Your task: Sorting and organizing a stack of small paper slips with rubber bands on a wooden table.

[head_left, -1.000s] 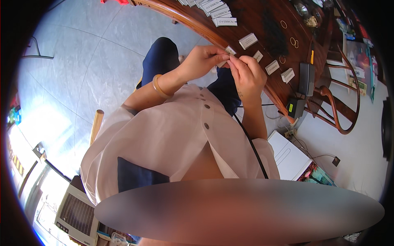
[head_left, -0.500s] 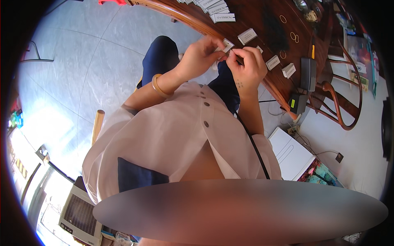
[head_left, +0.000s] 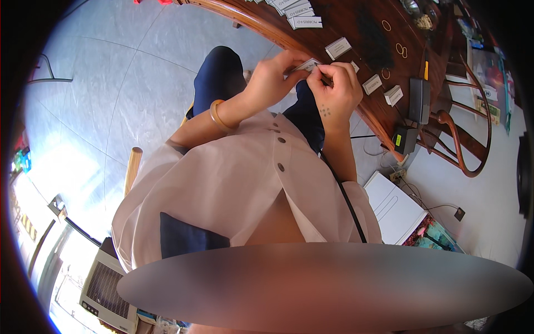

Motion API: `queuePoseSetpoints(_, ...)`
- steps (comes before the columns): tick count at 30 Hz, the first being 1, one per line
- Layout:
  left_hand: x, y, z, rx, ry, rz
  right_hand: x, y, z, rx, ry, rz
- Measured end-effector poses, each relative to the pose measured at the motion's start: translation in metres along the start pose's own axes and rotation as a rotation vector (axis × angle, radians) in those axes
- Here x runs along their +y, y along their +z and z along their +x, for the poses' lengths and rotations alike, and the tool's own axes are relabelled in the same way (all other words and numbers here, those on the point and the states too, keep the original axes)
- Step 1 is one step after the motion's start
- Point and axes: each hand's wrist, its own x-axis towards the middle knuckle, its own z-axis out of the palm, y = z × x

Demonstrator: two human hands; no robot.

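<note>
My left hand (head_left: 268, 79), with a pale bangle on its wrist, grips a small white paper tag (head_left: 307, 65) between thumb and fingers at the table's edge. Against the tag's right end, my right hand (head_left: 337, 89) has its thumb and forefinger pinched together. A small dark bit shows at those fingertips, too small to name. Close by on the dark wooden table (head_left: 339, 28) lie small stacks of white printed tags (head_left: 337, 48). Farther off, several more tags (head_left: 307, 22) are fanned out, with a black heap (head_left: 374, 47), perhaps thin cords, to their right.
Several thin yellowish rings (head_left: 401, 50) lie on the table. A black box (head_left: 418, 100) stands near its right end, beside a curved wooden chair (head_left: 459, 145). Below sits a white box (head_left: 392, 206) near loose cables. My knee (head_left: 218, 72) is under my left forearm.
The tag has tilted and more of its face shows between my hands. My right fingertips have shifted slightly onto its right end. The view has moved a little.
</note>
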Motion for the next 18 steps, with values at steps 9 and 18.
queuePoseSetpoints(9,-0.011,0.001,0.004,0.093,0.424,0.221,-0.006,0.004,-0.004,0.025,0.17,0.217)
queuePoseSetpoints(18,-0.012,-0.006,0.011,0.166,0.632,0.389,-0.003,0.004,-0.018,-0.159,0.649,0.675)
